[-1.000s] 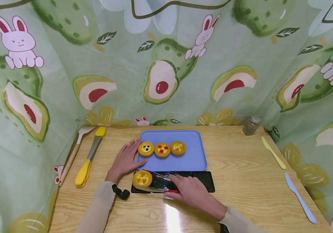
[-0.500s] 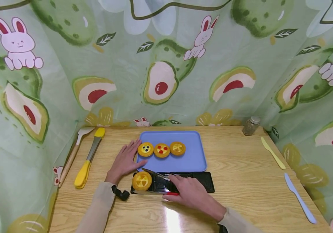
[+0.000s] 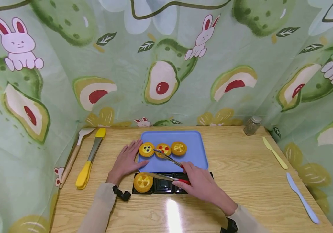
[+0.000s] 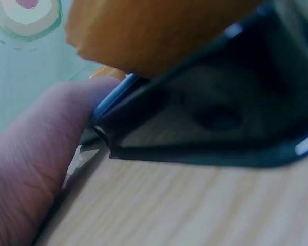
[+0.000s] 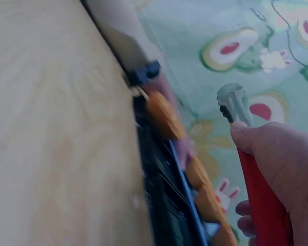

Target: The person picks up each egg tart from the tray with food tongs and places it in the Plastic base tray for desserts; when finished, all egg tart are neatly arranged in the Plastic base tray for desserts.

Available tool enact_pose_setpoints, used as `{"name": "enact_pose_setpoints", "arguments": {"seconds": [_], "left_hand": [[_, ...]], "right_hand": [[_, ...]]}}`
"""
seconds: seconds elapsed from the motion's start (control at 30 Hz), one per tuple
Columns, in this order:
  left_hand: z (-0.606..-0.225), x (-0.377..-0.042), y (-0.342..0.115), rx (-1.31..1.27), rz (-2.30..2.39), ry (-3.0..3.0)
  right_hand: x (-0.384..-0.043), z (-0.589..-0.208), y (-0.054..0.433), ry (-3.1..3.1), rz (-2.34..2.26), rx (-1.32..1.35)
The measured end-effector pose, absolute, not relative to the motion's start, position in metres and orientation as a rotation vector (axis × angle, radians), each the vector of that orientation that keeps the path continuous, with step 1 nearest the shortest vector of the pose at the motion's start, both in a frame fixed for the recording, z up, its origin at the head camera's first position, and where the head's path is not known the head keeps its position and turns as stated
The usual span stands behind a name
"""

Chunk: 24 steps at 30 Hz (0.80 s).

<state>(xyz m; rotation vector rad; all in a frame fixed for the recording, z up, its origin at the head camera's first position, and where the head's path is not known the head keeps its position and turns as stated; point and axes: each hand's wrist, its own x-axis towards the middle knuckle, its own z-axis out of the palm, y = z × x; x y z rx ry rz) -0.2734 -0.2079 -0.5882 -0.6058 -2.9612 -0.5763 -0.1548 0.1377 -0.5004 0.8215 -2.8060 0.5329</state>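
My left hand [image 3: 125,163] rests with spread fingers on the left edge of a blue tray [image 3: 196,142]. Three tarts lie in a row on it: one with dark berries [image 3: 147,149], one with red pieces [image 3: 163,148], one plain-topped [image 3: 179,149]. In front, a black sectioned container [image 3: 163,188] holds a larger tart [image 3: 143,183] in its left compartment; its side looms in the left wrist view. My right hand [image 3: 199,182] grips red-handled tongs [image 5: 262,200], arms spread wide. One tong tip is above the tray's tarts, the other by the container tart's upper right edge.
On the left lie a wooden-handled spatula [image 3: 72,161] and yellow-grey tongs [image 3: 85,170]. A glass jar [image 3: 252,126] stands at the back right. A yellow knife [image 3: 274,152] and a blue knife [image 3: 301,198] lie along the right side. Patterned curtain [image 3: 166,81] encloses the table.
The tongs have spread wider and come away from around the container tart, rising right and toward the tray with my right hand. That tart stays in its compartment. My left hand stays put.
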Motion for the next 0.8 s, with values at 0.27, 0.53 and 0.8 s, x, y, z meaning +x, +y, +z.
{"name": "enact_pose_setpoints", "arguments": {"seconds": [0.27,0.53,0.8], "left_hand": [[-0.587,-0.272,-0.208,-0.586,-0.557,-2.968],[-0.586,-0.273,-0.205,-0.584,-0.548,-2.980],[-0.586,-0.271,-0.207,-0.574,-0.564,-2.984]], "right_hand": [[-0.179,-0.496,0.164,-2.805,0.529,0.693],[-0.203,-0.505,0.193,-2.876,0.452,0.591],[-0.219,-0.512,0.211,-2.924,0.405,0.529]]}}
